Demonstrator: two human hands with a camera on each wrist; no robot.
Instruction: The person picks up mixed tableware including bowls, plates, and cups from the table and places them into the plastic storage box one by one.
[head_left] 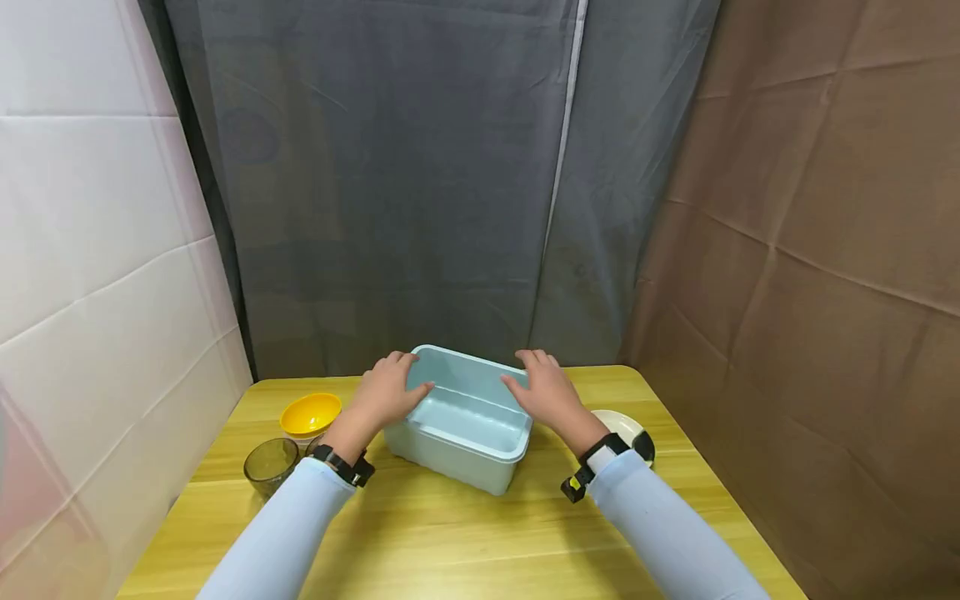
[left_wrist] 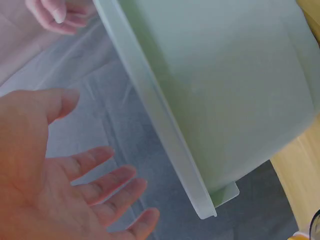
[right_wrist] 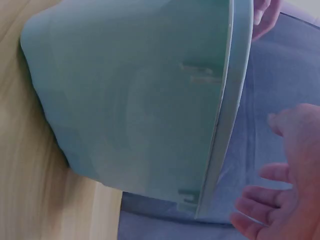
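A pale blue-green rectangular plastic bin (head_left: 450, 463) stands upright on the wooden table, set at a slight angle, and its inside looks bare. My left hand (head_left: 386, 392) hovers by its left end, thumb and fingers spread above the rim. Over the opposite end, my right hand (head_left: 553, 397) is held in the same spread way. In the left wrist view a gap shows between the left hand (left_wrist: 60, 192) and the bin's rim (left_wrist: 155, 112). The right wrist view likewise shows the right hand (right_wrist: 292, 187) apart from the bin wall (right_wrist: 130, 105), with nothing in its fingers.
Left of the bin are a yellow bowl (head_left: 311, 413) and a dark clear glass (head_left: 270, 468), with another glass partly hidden by my left wrist. A white plate (head_left: 617, 423) with a black part (head_left: 643, 446) lies behind my right wrist. Cloth walls surround the table (head_left: 465, 550).
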